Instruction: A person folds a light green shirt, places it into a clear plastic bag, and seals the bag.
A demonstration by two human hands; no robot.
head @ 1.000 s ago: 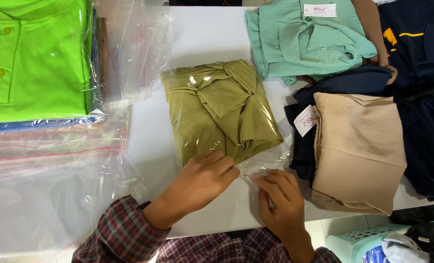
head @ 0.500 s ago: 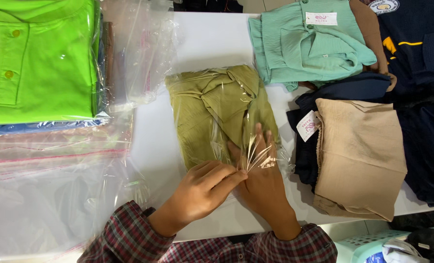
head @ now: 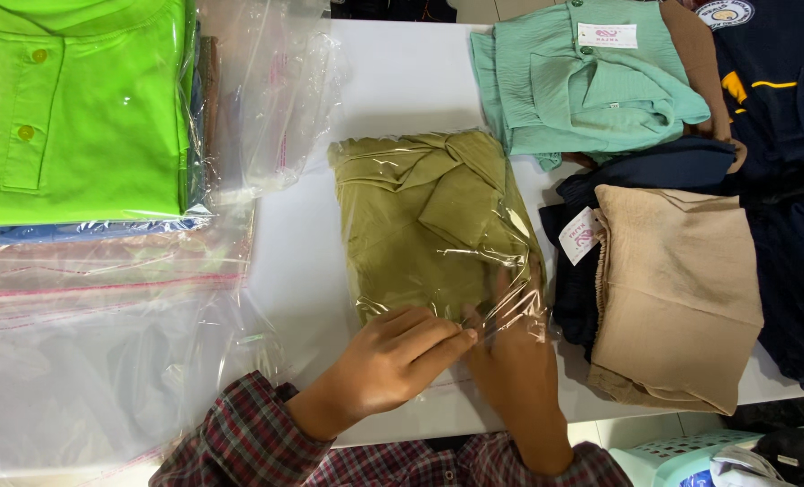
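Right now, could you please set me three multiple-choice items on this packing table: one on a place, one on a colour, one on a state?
1. Where is the folded beige garment?
A. right of the olive garment in its clear plastic bag
B. left of it
C. under it

2. What colour is the bagged shirt at top left?
A. red
B. bright green
C. white

3. What is the left hand doing?
A. hanging free
B. holding scissors
C. pressing the bag's open end

Key: 1 A, it lies to the right; 2 B, green with buttons; 3 C, fingers lie on the plastic.

Bright, even overhead light; glare on the plastic bag (head: pixel 438 225); fingertips perhaps slightly blurred.
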